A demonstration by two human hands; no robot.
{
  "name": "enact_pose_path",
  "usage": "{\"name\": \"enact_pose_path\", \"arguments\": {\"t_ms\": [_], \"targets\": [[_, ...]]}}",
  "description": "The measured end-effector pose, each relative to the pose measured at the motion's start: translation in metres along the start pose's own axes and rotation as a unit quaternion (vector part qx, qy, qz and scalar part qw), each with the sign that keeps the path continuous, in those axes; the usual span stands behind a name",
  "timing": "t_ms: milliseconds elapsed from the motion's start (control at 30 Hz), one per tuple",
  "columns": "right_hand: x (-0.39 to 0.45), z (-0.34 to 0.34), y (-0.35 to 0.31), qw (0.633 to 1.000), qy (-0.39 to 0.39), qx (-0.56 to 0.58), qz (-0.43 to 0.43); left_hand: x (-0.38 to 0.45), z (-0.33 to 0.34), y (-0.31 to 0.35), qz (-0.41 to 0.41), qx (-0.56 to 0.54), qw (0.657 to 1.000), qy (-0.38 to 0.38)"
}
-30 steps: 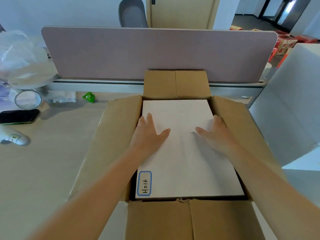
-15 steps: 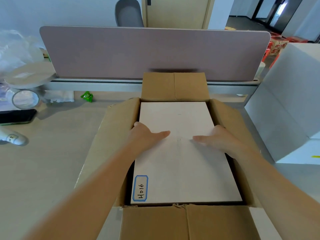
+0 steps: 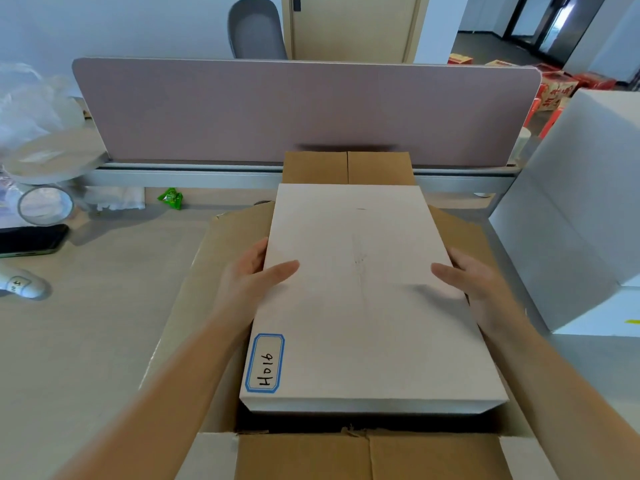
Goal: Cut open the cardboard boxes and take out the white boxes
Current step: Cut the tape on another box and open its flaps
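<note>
My left hand (image 3: 249,285) and right hand (image 3: 481,289) have moved from its top to its sides; fingers clamped, the white box (image 3: 360,299) between them now rises clear of the opened cardboard box (image 3: 194,306), nearly out.

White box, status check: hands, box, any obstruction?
Left hand and right hand grip the white box by its sides. Box raised partway out of the open cardboard box. Flaps spread, nothing in the way.
</note>
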State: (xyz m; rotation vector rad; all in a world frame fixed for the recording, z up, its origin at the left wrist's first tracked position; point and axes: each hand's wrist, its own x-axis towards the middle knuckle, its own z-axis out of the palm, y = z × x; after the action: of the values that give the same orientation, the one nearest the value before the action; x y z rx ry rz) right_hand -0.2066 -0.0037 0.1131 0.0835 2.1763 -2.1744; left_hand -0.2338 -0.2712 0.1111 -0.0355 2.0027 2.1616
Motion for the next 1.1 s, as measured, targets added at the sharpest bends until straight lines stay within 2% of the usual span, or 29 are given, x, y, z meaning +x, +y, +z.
{"name": "enact_pose_path", "arguments": {"t_ms": [200, 300, 433, 633, 733, 900, 1100], "targets": [[-0.004, 0.002, -0.004, 0.999, -0.045, 0.008, 0.013, -0.015, 0.003, 0.017, 0.036, -0.040, 0.995, -0.081], [-0.008, 0.006, -0.006, 0.998, -0.049, 0.026, 0.029, -0.021, 0.005, 0.023, 0.037, -0.029, 0.996, -0.075], [-0.014, 0.011, -0.007, 0.998, -0.009, 0.029, 0.053, -0.024, 0.004, 0.030, 0.022, -0.003, 0.998, -0.063], [-0.029, 0.020, -0.018, 0.994, -0.027, 0.070, 0.084, -0.033, 0.001, 0.039, 0.013, -0.029, 0.998, -0.062], [-0.030, 0.023, -0.028, 0.996, 0.000, 0.064, 0.068, -0.032, -0.004, 0.045, 0.035, -0.024, 0.997, -0.061], [-0.034, 0.032, -0.042, 0.998, -0.010, 0.062, 0.018, -0.035, -0.011, 0.049, 0.015, -0.063, 0.997, -0.043], [-0.034, 0.037, -0.073, 0.998, 0.000, 0.052, -0.046, -0.046, -0.014, 0.073, 0.083, -0.067, 0.994, -0.034]]}}
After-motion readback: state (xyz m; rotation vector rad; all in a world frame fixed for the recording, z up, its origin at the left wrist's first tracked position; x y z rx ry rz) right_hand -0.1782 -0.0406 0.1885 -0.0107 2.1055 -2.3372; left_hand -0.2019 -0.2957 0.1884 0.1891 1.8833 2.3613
